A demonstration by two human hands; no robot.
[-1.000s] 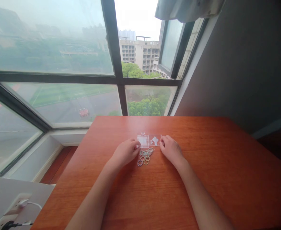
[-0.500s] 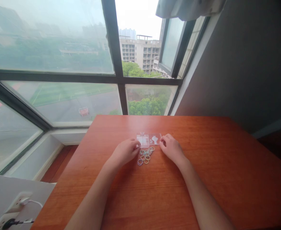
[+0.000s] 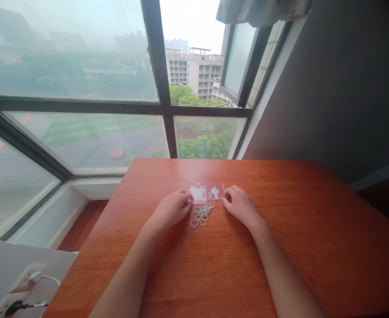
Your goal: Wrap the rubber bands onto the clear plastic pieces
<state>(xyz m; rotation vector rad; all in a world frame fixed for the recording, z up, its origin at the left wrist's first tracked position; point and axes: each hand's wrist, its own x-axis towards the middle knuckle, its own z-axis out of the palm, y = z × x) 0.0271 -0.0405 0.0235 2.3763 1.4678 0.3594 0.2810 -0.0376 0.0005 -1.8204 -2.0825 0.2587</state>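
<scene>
A small clear plastic box (image 3: 198,194) lies opened out on the table, its clear lid (image 3: 219,191) folded to the right with a white pattern on it. My left hand (image 3: 173,206) pinches the left front corner of the box. At the lid's right edge, the fingers of my right hand (image 3: 241,204) are closed on the rim. Several pale hair ties (image 3: 201,215), in purple, green and yellowish tones, are heaped loosely just in front of the box, between my hands. Both thumbs are partly hidden by the angle.
The reddish-brown wooden table (image 3: 207,274) reaches to the window frame (image 3: 168,110) at the back. A grey wall (image 3: 317,97) stands to the right. At lower left, plugs sit in wall sockets (image 3: 27,280).
My right hand has shifted slightly to the right, along with the lid's edge, and the lid looks flatter. My left hand, the box and the hair ties stay nearly still.
</scene>
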